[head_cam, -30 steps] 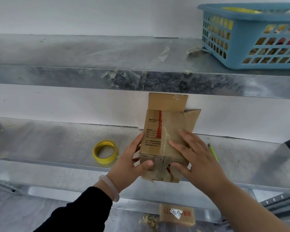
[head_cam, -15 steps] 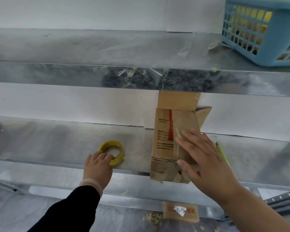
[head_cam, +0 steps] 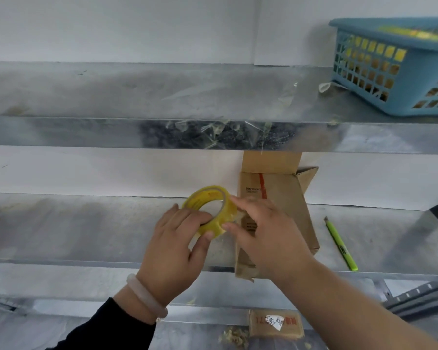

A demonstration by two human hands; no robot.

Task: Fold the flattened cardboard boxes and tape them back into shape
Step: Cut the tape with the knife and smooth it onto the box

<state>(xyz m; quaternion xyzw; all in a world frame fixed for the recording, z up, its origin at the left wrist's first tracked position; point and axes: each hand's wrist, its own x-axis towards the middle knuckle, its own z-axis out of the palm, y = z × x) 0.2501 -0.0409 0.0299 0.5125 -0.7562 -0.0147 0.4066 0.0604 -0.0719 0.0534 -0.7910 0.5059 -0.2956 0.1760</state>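
A small brown cardboard box (head_cam: 285,195) lies on the metal shelf (head_cam: 86,231), its top flaps open toward the wall and its near end hanging over the shelf's front edge. My left hand (head_cam: 173,245) holds a yellow roll of clear tape (head_cam: 213,210) lifted above the shelf, just left of the box. My right hand (head_cam: 266,233) is in front of the box with spread fingers, its fingertips touching the right side of the roll. The lower part of the box is hidden behind my right hand.
A green utility knife (head_cam: 340,245) lies on the shelf right of the box. A blue plastic basket (head_cam: 395,66) stands on the upper shelf at the right, with tape scraps (head_cam: 213,133) stuck along that shelf's edge. A flat cardboard piece (head_cam: 276,324) lies below.
My left hand left the box, reached the tape roll on the shelf and lifted it toward the box. My right hand came off the box and moved to the roll.
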